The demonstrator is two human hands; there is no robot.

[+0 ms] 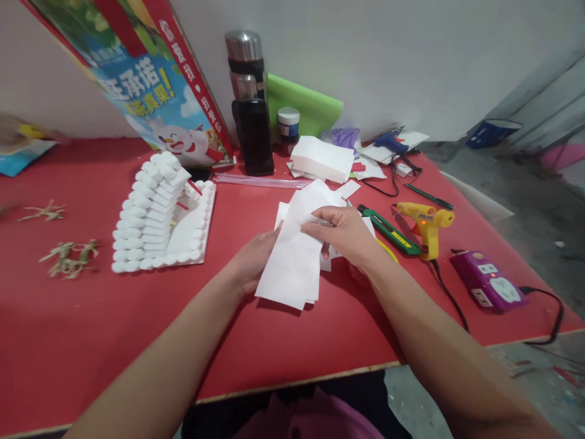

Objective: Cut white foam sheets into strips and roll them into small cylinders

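White paper sheets (292,268), stacked loosely, are held over the middle of the red table. My left hand (256,259) grips their left edge, its fingertips hidden behind the paper. On the upper right part of the sheets, my right hand (340,231) pinches the paper between thumb and fingers. More white pieces lie partly under my right hand. A white stepped model (155,219) with rounded edging stands to the left of my left hand. A green utility knife (390,230) lies just right of my right hand.
To the right are a yellow glue gun (425,225), a purple power strip (489,280) and a dark pen (428,196). Behind stand a black phone (253,137), a steel flask (244,49), a jar (288,124) and a colourful box (159,91). Straw figures (70,257) lie left.
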